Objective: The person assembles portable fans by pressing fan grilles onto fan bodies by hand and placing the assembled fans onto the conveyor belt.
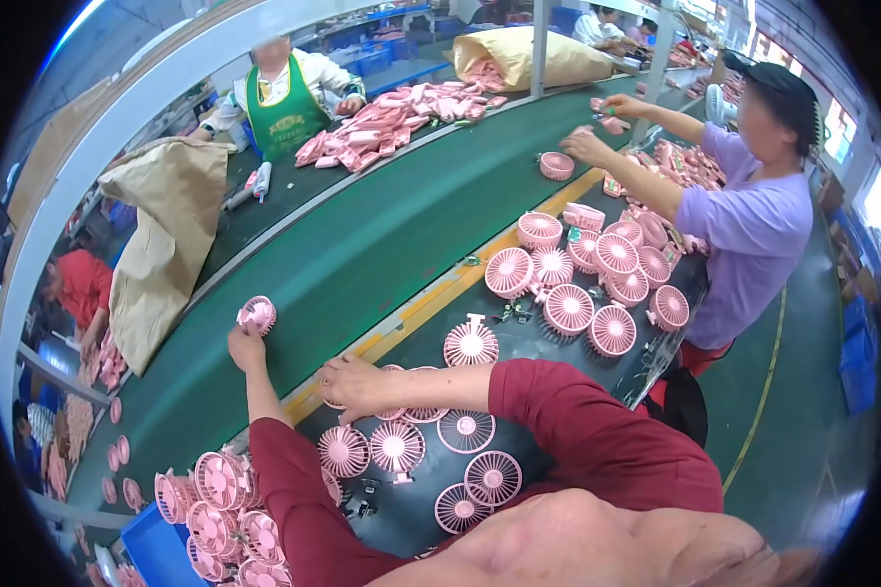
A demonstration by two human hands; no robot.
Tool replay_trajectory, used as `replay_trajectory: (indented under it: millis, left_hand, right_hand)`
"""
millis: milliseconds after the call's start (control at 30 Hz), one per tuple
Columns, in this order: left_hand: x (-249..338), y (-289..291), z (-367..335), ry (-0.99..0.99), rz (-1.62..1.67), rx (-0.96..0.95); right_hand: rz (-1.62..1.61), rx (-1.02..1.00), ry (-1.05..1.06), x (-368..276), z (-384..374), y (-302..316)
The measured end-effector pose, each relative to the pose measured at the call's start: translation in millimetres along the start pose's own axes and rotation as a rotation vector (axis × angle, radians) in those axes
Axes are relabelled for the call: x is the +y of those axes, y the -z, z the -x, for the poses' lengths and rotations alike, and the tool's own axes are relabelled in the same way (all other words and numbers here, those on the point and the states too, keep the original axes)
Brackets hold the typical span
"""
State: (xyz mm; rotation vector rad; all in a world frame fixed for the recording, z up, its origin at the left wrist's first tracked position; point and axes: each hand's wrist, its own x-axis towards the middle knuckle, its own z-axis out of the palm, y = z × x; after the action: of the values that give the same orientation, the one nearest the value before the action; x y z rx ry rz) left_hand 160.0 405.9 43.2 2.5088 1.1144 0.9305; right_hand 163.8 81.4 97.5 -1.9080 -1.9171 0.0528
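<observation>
My left hand (246,344) reaches over the green conveyor belt (362,274), its fingers closed on a round pink fan head (257,315). My right hand (356,387) lies palm down at the belt's near edge, over pink fan parts, its fingers bent and somewhat apart; what lies under the palm is hidden. Just below it on the dark worktable are a pink fan head (344,451) and another with a short stem (396,446). Round pink grilles (492,477) lie nearer to me, beside my right forearm.
Pink fan heads fill a blue bin (157,544) at lower left. More fan heads (569,309) cluster at right, before a co-worker in purple (754,210). Across the belt, a person in a green apron (286,108) stands by heaped pink parts (382,127). A yellow rail (440,290) edges the belt.
</observation>
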Motion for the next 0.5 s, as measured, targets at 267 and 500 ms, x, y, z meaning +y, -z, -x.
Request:
replay_trajectory:
  millis: [267,500]
  left_hand:
    - [11.8,6.1,28.6,-0.021,0.14,-0.056]
    - [67.0,40.5,81.6,-0.108,0.265,-0.076]
  right_hand:
    - [-0.24,0.101,-0.099,7.5,11.4,5.3]
    - [-0.754,0.613,-0.209,38.6,40.1,24.8]
